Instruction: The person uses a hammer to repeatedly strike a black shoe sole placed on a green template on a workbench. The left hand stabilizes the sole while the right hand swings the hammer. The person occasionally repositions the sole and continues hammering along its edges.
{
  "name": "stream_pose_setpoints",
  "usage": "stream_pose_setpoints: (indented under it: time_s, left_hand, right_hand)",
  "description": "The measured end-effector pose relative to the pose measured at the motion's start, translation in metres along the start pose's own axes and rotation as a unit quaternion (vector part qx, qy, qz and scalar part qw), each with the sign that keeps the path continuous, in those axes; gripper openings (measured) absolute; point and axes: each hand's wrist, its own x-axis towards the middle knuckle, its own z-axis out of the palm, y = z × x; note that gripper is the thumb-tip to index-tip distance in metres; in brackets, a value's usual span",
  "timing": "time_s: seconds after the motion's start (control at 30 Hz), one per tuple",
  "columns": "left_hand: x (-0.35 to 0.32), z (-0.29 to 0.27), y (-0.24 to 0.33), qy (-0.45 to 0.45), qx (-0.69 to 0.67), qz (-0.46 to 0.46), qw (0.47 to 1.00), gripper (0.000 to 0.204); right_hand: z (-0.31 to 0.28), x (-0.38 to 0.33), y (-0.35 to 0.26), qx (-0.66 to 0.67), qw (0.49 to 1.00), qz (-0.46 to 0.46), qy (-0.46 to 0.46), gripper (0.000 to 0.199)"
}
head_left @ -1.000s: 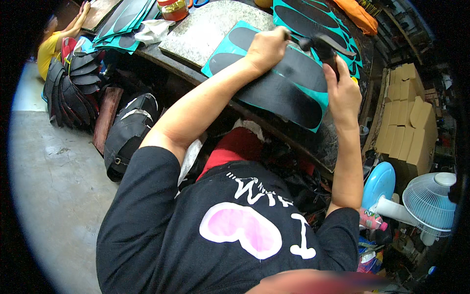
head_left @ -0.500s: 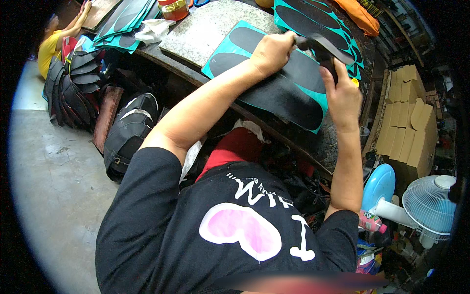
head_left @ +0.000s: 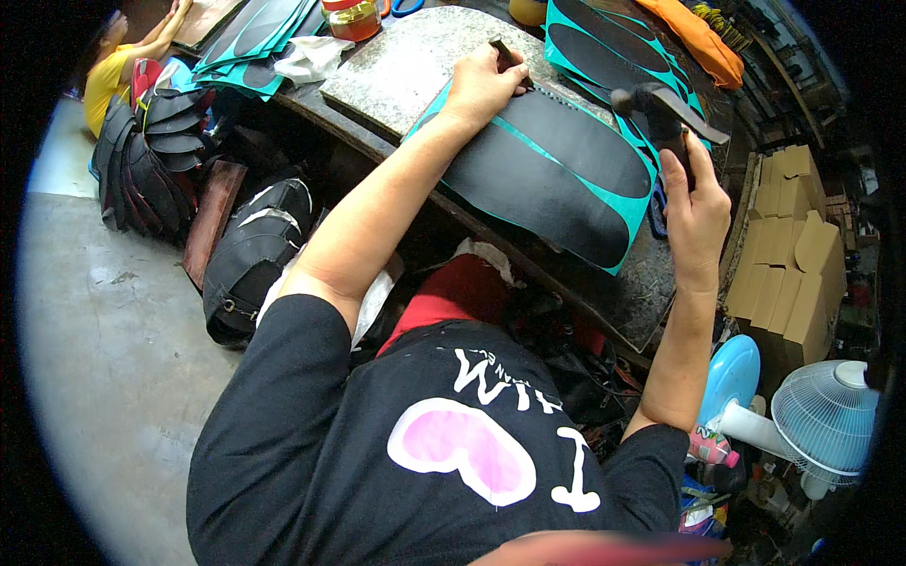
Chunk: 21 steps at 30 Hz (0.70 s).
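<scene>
Left hand: the left hand rests on the upper end of the black leather piece; fingers clenched around a thin dark punch tool, held upright with its tip on the leather's edge.
Right hand: the right hand is raised above the table's right end; fingers clenched on the handle of a dark hammer, its head up and clear of the leather.
Work piece: long black leather piece with rounded ends, lying on a teal backing sheet and slanting from upper left to lower right; a row of small holes runs along its upper edge near the punch.
Support: the teal sheet lies partly on a grey stone slab and partly on the dark table; the slab sits at the table's left part.
Further stock: more black-on-teal pieces lie beyond the work piece; a second stack lies at the table's far left, with a crumpled white cloth and an orange-lidded jar beside it.
Surroundings: black bags on the floor at left; cardboard boxes and a white fan at right; another person in a yellow top sits at upper left.
</scene>
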Motion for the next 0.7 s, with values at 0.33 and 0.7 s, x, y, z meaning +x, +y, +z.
stream_pose_setpoints:
  time_s: [0.33, 0.7]
  left_hand:
    - [-0.003, -0.001, 0.011, -0.075, 0.227, 0.181, 0.954, 0.019]
    - [0.001, 0.012, -0.005, -0.022, 0.016, 0.03, 0.999, 0.013]
  right_hand:
    - [-0.013, 0.014, -0.054, 0.141, 0.976, -0.119, 0.112, 0.033]
    - [-0.009, 0.007, 0.001, -0.022, 0.999, 0.008, 0.025, 0.043]
